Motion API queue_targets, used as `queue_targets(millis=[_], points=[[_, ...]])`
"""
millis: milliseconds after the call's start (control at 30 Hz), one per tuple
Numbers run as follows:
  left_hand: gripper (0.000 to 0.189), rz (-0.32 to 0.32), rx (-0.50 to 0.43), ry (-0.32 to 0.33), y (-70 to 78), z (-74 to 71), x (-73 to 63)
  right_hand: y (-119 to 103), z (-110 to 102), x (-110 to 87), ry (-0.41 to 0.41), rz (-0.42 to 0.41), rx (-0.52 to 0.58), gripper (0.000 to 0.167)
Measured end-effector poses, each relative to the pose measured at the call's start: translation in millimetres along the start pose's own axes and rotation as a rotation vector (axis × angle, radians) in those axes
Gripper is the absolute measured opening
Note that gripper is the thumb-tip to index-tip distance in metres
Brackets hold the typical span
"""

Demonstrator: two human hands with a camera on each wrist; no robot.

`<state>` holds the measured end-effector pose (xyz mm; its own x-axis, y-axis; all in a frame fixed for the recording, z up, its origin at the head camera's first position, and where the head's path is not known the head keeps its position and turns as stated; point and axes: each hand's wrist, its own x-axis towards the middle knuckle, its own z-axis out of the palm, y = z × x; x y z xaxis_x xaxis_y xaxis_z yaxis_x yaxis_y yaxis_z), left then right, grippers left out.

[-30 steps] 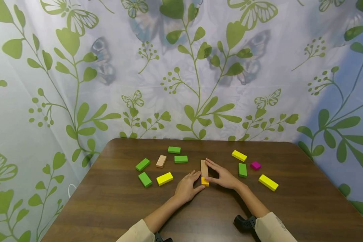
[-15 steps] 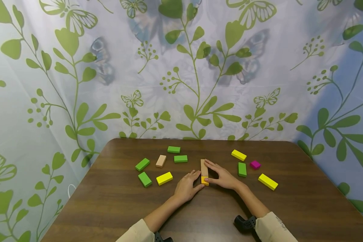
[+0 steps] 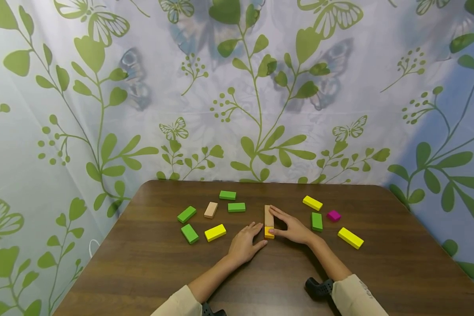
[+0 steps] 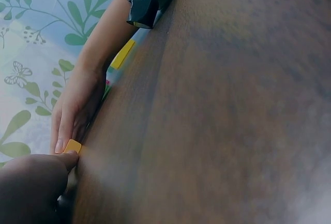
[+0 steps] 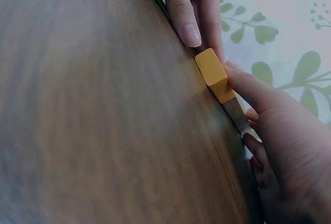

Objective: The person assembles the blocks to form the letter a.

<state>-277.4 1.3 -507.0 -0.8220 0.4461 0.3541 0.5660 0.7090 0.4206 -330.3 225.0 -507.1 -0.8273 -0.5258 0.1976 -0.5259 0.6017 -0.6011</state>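
An orange block [image 3: 269,235] and a plain wood block [image 3: 268,218] lie end to end near the middle of the table. My right hand [image 3: 296,230] holds this pair from the right: its thumb lies over the orange block [image 5: 211,68], and its fingers reach along the plain block to the far end. My left hand [image 3: 242,246] rests on the table just left of the pair, fingers relaxed and spread. Its thumb points at the near end of the orange block. In the left wrist view, only the orange block's [image 4: 74,144] near end shows beyond the left hand.
Several green blocks [image 3: 189,234], a plain wood block [image 3: 211,210] and a yellow block [image 3: 215,233] lie to the left. On the right are two yellow blocks [image 3: 350,238], a green block [image 3: 317,221] and a magenta block [image 3: 333,215]. A patterned curtain [image 3: 237,109] hangs behind the table [image 3: 237,294].
My right hand and the row of two blocks have shifted slightly away and to the right. My left hand has stayed in place, so a small gap opens beside its thumb.
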Motion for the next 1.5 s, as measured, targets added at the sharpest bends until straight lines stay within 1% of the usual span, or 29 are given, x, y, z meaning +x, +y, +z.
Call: queue_targets(millis=[67,133,200,267,333,367,433,500,567,700,867,1033,1100,1233,1300,1400,1500], points=[[0.054,-0.003,-0.019,0.002,-1.7,-0.3,0.9,0.0,-0.1,0.2,-0.001,-0.007,0.0,0.079],[0.053,-0.008,-0.047,0.028,-5.1,-2.1,3.3,0.0,0.0,0.4,-0.002,-0.008,-0.001,0.079],[0.05,-0.009,-0.069,0.089,-10.6,-6.4,8.3,0.2,0.1,0.8,0.001,-0.009,-0.002,0.079],[0.046,-0.016,-0.086,0.176,-18.3,-13.0,15.5,0.7,0.1,1.0,0.006,-0.013,-0.004,0.078],[0.043,-0.028,-0.074,0.262,-28.8,-19.9,23.3,0.8,-0.2,1.1,0.013,-0.016,-0.002,0.078],[0.042,-0.036,-0.066,0.294,-34.7,-23.2,26.7,0.8,-0.5,1.1,0.016,-0.017,-0.001,0.078],[0.042,-0.065,-0.044,0.328,-46.5,-28.7,31.5,0.2,-0.9,0.8,0.011,-0.013,-0.002,0.079],[0.044,-0.093,-0.017,0.327,-57.4,-32.4,33.5,-0.4,-0.5,0.5,0.006,-0.012,-0.001,0.079],[0.046,-0.117,0.012,0.304,-65.7,-35.3,34.6,-0.5,-0.3,0.2,0.003,-0.016,0.001,0.079],[0.049,-0.143,0.064,0.247,-75.5,-38.2,36.3,0.0,0.7,0.0,0.004,-0.018,0.003,0.079],[0.047,-0.141,0.088,0.19,-79.9,-38.9,38.8,-0.4,0.4,-0.3,0.011,-0.011,-0.003,0.079],[0.042,-0.141,0.085,0.164,-80.2,-39.1,40.1,-2.1,-0.5,-0.8,0.013,-0.01,-0.005,0.079],[0.04,-0.139,0.07,0.164,-79.8,-39.5,39.7,-2.1,-0.5,-1.1,0.013,-0.008,-0.001,0.079],[0.035,-0.111,0.057,0.175,-78.2,-40.3,37.8,-0.9,-0.7,-1.3,0.01,-0.011,0.003,0.079],[0.034,-0.095,0.047,0.19,-75.8,-40.8,35.7,-0.3,-0.9,-1.2,0.008,-0.006,0.001,0.078],[0.034,-0.071,0.028,0.227,-69.6,-41.0,31.0,-0.1,-1.1,-1.0,0.008,-0.014,0.0,0.078],[0.034,-0.045,-0.008,0.257,-60.1,-40.9,24.7,-0.6,-1.2,-1.0,0.009,-0.027,0.005,0.077]])
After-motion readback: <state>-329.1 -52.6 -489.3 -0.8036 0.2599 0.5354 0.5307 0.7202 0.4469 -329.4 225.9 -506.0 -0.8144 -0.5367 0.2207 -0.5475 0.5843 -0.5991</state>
